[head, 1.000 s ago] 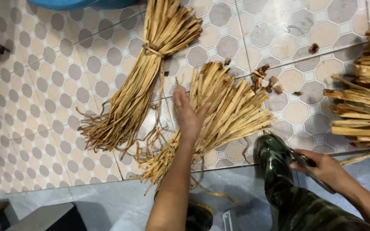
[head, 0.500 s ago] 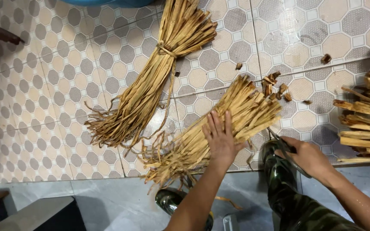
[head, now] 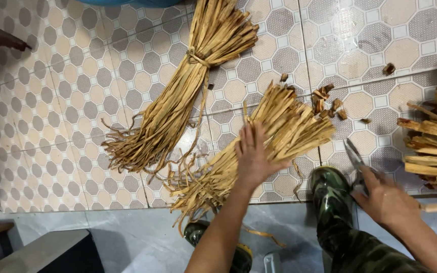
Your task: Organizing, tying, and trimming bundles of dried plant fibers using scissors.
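Beside the camouflage rubber boot [head: 332, 199], the right hand [head: 388, 202] is clamped on metal shears [head: 355, 162]. Just beyond the boot, the left hand [head: 254, 156] presses spread fingers on the loose bundle of dried strips [head: 279, 136], not yet tied. Further beyond, the tied bundle [head: 188, 86] lies finished.

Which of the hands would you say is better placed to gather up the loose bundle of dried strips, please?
Probably the left hand: it already lies flat on the loose bundle. The right hand is off to the side, occupied with the metal cutters, clear of the strips.
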